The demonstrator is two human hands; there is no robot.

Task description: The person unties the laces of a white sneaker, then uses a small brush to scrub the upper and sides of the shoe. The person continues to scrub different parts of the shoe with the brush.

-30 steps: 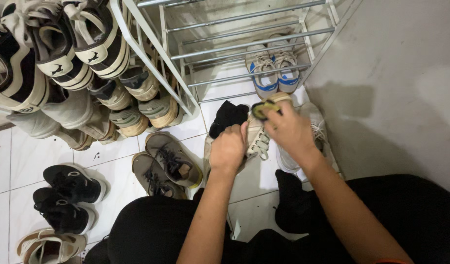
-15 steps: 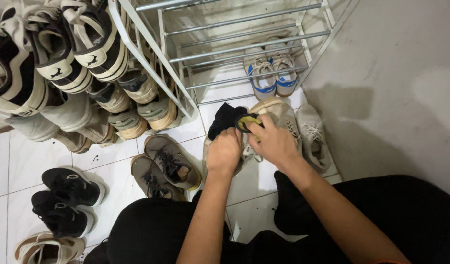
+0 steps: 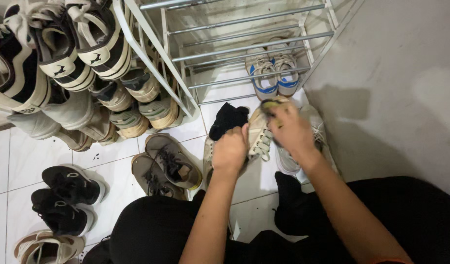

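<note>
My left hand (image 3: pixel 230 151) grips a pale beige sneaker (image 3: pixel 258 129) with white laces, holding it tilted above the floor. My right hand (image 3: pixel 289 129) presses a small yellow-green scrubbing pad (image 3: pixel 268 104) against the toe of that sneaker; most of the pad is hidden under my fingers. A matching pale sneaker (image 3: pixel 319 128) lies on the tiles just right of my hands, partly behind my right wrist. A black cloth or sock (image 3: pixel 228 119) lies on the floor just beyond my left hand.
A white metal shoe rack (image 3: pixel 244 49) holds a blue-and-white pair (image 3: pixel 272 73) on its low shelf. A packed rack (image 3: pixel 63 63) stands left. Olive sneakers (image 3: pixel 167 164) and black sneakers (image 3: pixel 66 195) sit on white tiles. A grey wall (image 3: pixel 396 83) is at right.
Both hands with the pale sneaker have shifted slightly left and nearer to me. My right hand has slid along the toe with the pad.
</note>
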